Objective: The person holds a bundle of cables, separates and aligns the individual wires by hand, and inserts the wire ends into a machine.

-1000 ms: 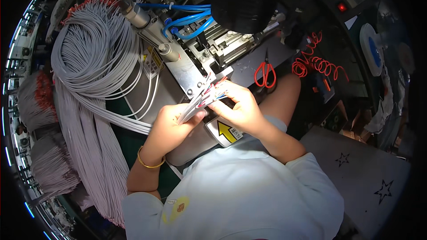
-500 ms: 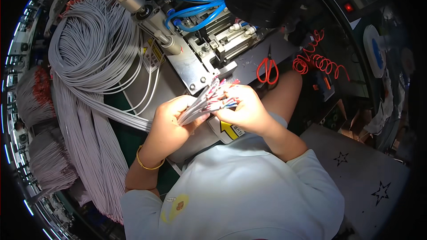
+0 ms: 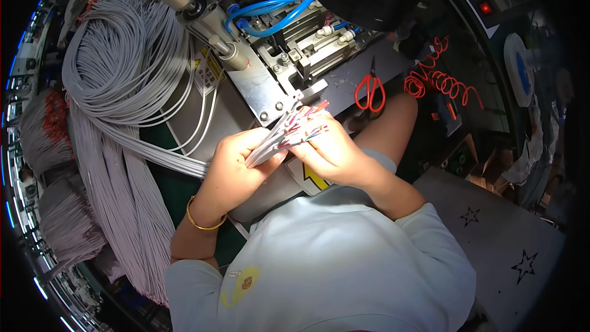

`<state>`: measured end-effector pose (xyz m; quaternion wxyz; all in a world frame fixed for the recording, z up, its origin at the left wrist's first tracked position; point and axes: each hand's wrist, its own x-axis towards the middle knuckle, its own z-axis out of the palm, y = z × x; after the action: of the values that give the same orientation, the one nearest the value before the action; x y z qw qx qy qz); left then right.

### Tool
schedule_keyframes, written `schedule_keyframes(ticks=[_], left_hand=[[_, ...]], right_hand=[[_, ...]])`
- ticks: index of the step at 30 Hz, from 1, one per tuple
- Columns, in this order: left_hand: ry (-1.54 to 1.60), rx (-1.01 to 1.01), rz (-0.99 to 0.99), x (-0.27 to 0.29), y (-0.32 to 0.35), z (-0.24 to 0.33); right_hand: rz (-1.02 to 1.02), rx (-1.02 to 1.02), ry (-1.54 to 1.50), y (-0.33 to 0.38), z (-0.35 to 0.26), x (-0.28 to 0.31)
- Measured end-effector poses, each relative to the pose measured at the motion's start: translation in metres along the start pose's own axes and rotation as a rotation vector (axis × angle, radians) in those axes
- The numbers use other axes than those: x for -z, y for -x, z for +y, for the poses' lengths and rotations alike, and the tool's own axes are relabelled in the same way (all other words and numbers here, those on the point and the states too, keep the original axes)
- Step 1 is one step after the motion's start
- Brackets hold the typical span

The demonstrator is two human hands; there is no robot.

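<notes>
My left hand (image 3: 236,160) is closed round a bundle of thin grey cables (image 3: 268,149), which slants up and to the right. Red, white and blue inner wires fan out at the bundle's stripped ends (image 3: 307,124). Against these ends lies my right hand (image 3: 337,157), its thumb and fingers bent about them; some fingertips are hidden behind the wires. Just beyond the bundle stands a metal bench machine (image 3: 261,89) with blue air hoses (image 3: 276,15). The cables run back from my left hand to a large grey coil (image 3: 123,67).
Red-handled scissors (image 3: 370,93) lie right of the machine. A red coiled hose (image 3: 439,83) hangs farther right. Long grey cable bundles (image 3: 123,209) drape down the left side. A grey board with star outlines (image 3: 491,233) is at the lower right. A dark round shape covers the top.
My right hand has shifted slightly down and its fingers have slid lower behind the wire ends, which now show more and spread wider. My left hand keeps its hold.
</notes>
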<state>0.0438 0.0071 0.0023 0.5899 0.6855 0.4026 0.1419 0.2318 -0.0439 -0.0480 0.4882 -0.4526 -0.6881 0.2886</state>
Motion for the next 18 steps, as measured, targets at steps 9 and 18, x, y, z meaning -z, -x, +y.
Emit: schedule_keyframes(ticks=[9, 18], left_hand=[[-0.391, -0.046, 0.047, -0.005, -0.004, -0.023], [-0.703, -0.183, 0.137, -0.027, 0.009, -0.015]], right_hand=[[0.061, -0.269, 0.084, 0.024, 0.035, -0.002], [-0.042, -0.320, 0.038, 0.023, 0.045, -0.001]])
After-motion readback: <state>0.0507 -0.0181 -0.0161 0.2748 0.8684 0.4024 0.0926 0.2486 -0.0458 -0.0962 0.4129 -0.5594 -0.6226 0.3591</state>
